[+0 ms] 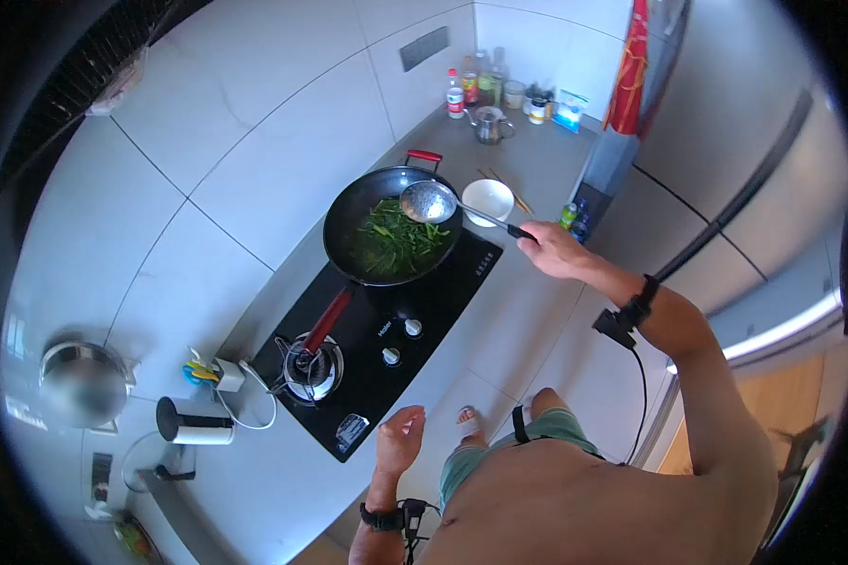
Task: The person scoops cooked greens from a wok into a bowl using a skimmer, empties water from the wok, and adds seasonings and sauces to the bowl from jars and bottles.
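My right hand (554, 250) is wrapped round the black handle end of a metal skimmer (428, 201). The skimmer's round, speckled head hangs over the right part of a dark wok (340, 212). Chopped green vegetables (400, 240) lie in the wok, seemingly in liquid. The wok has a long red handle toward me and a small red loop handle at the far side. Near the front edge of the black gas hob (367, 377), my left hand (400, 441) is loosely closed, with nothing seen in it. A white bowl (488, 201) stands right of the wok, partly behind the skimmer's shaft.
Chopsticks (518, 196) lie beside the bowl. A metal teapot (488, 125), bottles (455, 94) and jars stand in the far corner. A second burner (313, 372) sits under the wok's red handle. A power socket block (228, 375) with a white cable is at the left wall.
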Motion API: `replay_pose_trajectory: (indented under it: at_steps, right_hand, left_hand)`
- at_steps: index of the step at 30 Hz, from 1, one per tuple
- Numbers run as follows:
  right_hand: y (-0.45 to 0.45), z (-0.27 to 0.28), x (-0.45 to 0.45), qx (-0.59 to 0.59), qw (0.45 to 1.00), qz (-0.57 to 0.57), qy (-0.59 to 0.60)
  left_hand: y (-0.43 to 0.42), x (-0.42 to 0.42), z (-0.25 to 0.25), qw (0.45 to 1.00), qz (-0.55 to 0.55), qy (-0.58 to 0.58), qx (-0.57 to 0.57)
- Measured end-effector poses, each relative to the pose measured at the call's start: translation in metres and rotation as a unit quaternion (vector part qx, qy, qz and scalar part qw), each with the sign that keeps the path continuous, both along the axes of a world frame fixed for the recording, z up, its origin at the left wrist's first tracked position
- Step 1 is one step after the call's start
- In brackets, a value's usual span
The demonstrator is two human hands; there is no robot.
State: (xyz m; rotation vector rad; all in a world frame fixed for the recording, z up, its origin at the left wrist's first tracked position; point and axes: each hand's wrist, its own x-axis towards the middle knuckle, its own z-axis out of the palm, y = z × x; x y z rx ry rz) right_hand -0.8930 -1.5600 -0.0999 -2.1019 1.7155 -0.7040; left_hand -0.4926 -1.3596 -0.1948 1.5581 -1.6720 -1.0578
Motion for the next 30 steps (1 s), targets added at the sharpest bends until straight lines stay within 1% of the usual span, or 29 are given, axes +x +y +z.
replay_pose_trajectory:
  at_steps: [4, 6, 9, 10, 11, 12, 13, 14, 17, 18, 19, 21, 24, 27, 28, 30]
  right_hand:
    - [-0.101, -0.021, 0.008, -0.05, 0.992, 0.042, 0.107]
    - [-0.154, -0.039, 0.009, -0.046, 0.987, 0.075, 0.136]
    - [-0.218, -0.048, 0.017, -0.045, 0.977, 0.138, 0.155]
    - [-0.237, -0.053, 0.02, -0.037, 0.974, 0.16, 0.156]
    - [-0.249, -0.059, 0.023, -0.023, 0.972, 0.177, 0.153]
    - [-0.257, -0.071, 0.026, 0.008, 0.97, 0.2, 0.138]
    - [-0.263, -0.082, 0.028, 0.043, 0.966, 0.223, 0.126]
    - [-0.266, -0.089, 0.028, 0.077, 0.959, 0.245, 0.117]
    - [-0.269, -0.081, 0.015, 0.094, 0.925, 0.36, 0.076]
    - [-0.273, -0.072, 0.011, 0.13, 0.916, 0.372, 0.076]
    - [-0.273, -0.051, 0.01, 0.173, 0.91, 0.369, 0.079]
    - [-0.286, -0.056, 0.01, 0.099, 0.916, 0.386, 0.039]
    - [-0.306, -0.085, 0.048, -0.035, 0.935, 0.353, 0.005]
    - [-0.303, -0.068, 0.074, 0.0, 0.93, 0.353, 0.103]
    - [-0.302, -0.074, 0.076, -0.023, 0.919, 0.377, 0.113]
    - [-0.29, -0.065, 0.062, 0.006, 0.902, 0.413, 0.125]
  left_hand:
    - [0.012, -0.021, -0.012, 0.993, 0.106, -0.029, 0.036]
    - [0.021, -0.041, -0.018, 0.983, 0.172, -0.05, 0.036]
    - [0.04, -0.073, -0.056, 0.955, 0.289, -0.043, 0.051]
    - [0.03, -0.103, -0.011, 0.945, 0.3, -0.101, 0.075]
    - [0.036, -0.121, -0.017, 0.935, 0.339, -0.061, 0.083]
    - [0.048, -0.133, -0.039, 0.923, 0.375, -0.022, 0.082]
    - [0.052, -0.151, -0.04, 0.908, 0.409, 0.02, 0.084]
    - [0.059, -0.169, -0.039, 0.902, 0.421, 0.029, 0.096]
    - [0.046, -0.224, 0.009, 0.888, 0.435, 0.01, 0.148]
    - [0.049, -0.232, 0.003, 0.881, 0.448, 0.018, 0.152]
    - [0.053, -0.239, 0.002, 0.881, 0.451, 0.006, 0.146]
    - [0.053, -0.25, -0.001, 0.883, 0.452, -0.015, 0.127]
    - [0.055, -0.259, -0.01, 0.887, 0.453, 0.008, 0.091]
    - [0.054, -0.261, -0.019, 0.883, 0.459, 0.012, 0.103]
    - [0.052, -0.261, -0.018, 0.878, 0.467, 0.024, 0.1]
    - [0.054, -0.259, -0.014, 0.869, 0.484, 0.046, 0.096]
